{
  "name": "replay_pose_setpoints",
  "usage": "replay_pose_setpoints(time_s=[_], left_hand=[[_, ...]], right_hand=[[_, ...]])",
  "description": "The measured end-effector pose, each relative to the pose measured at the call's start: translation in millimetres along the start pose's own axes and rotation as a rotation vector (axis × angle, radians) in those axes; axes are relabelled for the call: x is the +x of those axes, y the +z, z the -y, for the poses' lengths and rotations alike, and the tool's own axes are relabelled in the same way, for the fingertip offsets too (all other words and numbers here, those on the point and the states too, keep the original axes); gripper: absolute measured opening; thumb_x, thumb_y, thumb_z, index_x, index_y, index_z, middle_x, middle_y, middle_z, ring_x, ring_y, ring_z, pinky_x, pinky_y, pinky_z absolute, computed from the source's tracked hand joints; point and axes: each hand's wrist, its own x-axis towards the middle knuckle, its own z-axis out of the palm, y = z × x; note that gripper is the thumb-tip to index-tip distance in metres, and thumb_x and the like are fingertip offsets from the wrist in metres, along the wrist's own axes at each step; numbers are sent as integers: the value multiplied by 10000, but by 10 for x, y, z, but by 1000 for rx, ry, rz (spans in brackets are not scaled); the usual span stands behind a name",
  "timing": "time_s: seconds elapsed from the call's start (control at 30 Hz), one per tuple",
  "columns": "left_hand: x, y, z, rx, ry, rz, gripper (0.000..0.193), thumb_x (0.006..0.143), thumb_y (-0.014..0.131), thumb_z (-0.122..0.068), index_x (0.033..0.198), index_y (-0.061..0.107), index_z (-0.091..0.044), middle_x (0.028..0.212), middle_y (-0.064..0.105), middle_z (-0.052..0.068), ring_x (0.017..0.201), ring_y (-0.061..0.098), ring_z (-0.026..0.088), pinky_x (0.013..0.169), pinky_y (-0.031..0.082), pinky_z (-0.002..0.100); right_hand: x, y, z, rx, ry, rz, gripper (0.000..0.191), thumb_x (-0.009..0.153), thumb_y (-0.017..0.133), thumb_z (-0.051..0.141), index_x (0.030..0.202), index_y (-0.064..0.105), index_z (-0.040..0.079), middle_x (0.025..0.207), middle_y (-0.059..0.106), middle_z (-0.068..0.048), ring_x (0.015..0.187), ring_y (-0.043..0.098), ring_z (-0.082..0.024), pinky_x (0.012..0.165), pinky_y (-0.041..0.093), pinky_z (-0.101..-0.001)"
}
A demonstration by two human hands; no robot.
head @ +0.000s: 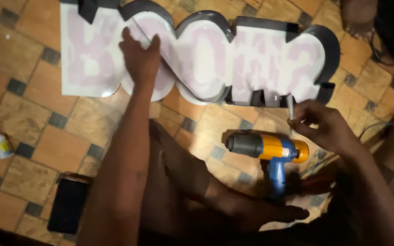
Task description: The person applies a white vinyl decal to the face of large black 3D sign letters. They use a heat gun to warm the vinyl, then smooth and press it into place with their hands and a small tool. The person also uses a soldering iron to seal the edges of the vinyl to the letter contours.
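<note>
A large white sign panel (251,64) cut to the outline of letters, with a dark band wall along its far and right edges, lies on the tiled floor. My left hand (138,57) presses flat on its left-middle part, fingers spread. My right hand (322,123) hovers near the panel's lower right corner, gripping a small grey tube-like tool (290,105) pointing up at the dark wall.
A yellow and blue power drill (270,152) lies on the floor between my arms. A small white glue bottle (0,142) lies at the left. A black phone (68,205) rests near the bottom left. Someone's bare foot (359,18) shows at the top right.
</note>
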Motion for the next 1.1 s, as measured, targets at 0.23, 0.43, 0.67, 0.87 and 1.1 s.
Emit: replay_pose_setpoints(time_s=[0.23, 0.43, 0.67, 0.87, 1.1], left_hand=[[-103, 40, -27, 165, 161, 216, 845, 833, 738, -131, 1587, 363, -57, 1054, 611, 121, 878, 677, 286, 753, 571, 416], [-251, -14, -29, 159, 311, 176, 849, 817, 738, -96, 1581, 369, -60, 1062, 595, 126, 823, 685, 276, 709, 581, 404], [-514, 182, 90, 174, 307, 152, 756, 795, 759, -97, 1487, 455, -78, 1043, 626, 144, 855, 680, 370, 707, 567, 474], [-696, 395, 100, 153, 359, 173, 783, 776, 750, -61, 1486, 421, -54, 1063, 611, 198, 862, 658, 420, 715, 573, 484], [-744, 779, -21, 131, 339, 126, 843, 758, 763, -25, 1511, 387, -37, 1056, 626, 190, 825, 671, 407, 681, 585, 455]], right_hand=[[412, 673, 642, 322, -84, -235, 703, 882, 743, -44, 1440, 340, 102, 1030, 653, -81, 968, 709, -172, 841, 630, -320], [754, 1168, 808, 267, -280, -304, 113, 1071, 666, 39, 1178, 665, 3, 1219, 595, -95, 1069, 702, -169, 885, 630, -303], [670, 1128, 697, -353, -304, -218, 142, 950, 737, 53, 1080, 734, -2, 1023, 728, -127, 887, 733, -239, 766, 598, -327], [645, 1236, 634, -506, -460, -143, 116, 895, 747, 63, 1008, 756, 40, 1008, 757, -105, 875, 723, -277, 785, 583, -396], [847, 1409, 622, -509, -501, -218, 119, 900, 733, 48, 1010, 753, 9, 998, 741, -130, 853, 697, -295, 773, 571, -405]])
